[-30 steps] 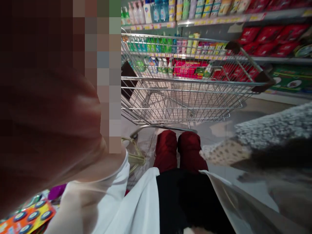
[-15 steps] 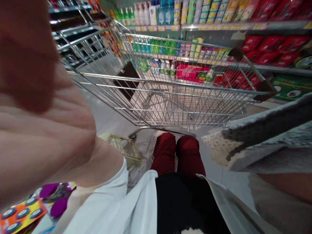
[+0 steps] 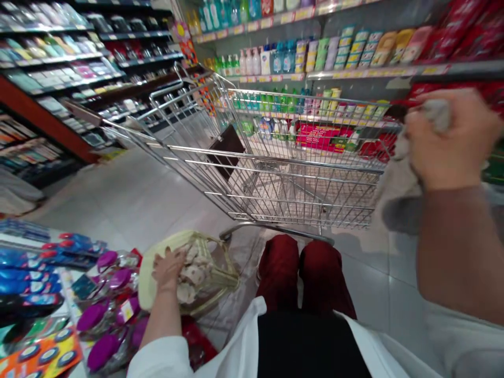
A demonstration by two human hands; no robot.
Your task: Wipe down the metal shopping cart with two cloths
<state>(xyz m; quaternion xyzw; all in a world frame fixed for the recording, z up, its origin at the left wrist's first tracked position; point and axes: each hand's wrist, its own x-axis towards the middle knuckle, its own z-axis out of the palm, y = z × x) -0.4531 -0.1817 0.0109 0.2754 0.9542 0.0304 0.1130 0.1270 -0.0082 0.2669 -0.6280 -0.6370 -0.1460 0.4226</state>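
At left, beside purple-lidded jars (image 3: 103, 353), the left hand (image 3: 170, 269), which filled the foreground half a second earlier, now rests with fingers spread on a cream plastic stool (image 3: 146, 275). Its thumb side lies against a crumpled, pale bundle (image 3: 196, 278) that looks like fabric. At center, a wire shopping cart (image 3: 299, 163) stands across the aisle before the person's dark red trousers (image 3: 277, 273), stocked shelves (image 3: 271, 77) behind it. At right, the right hand (image 3: 452, 139) is curled in a fist around a cloth (image 3: 399, 181), now raised from its earlier place lower in view to the cart's right end. That brings the cloth to the metalwork, though whether the two touch cannot be told. The cloth looks soft and rumpled, beige-gray with a darker gray patch; one bunch pokes above the fist, the rest hangs below, blurred.
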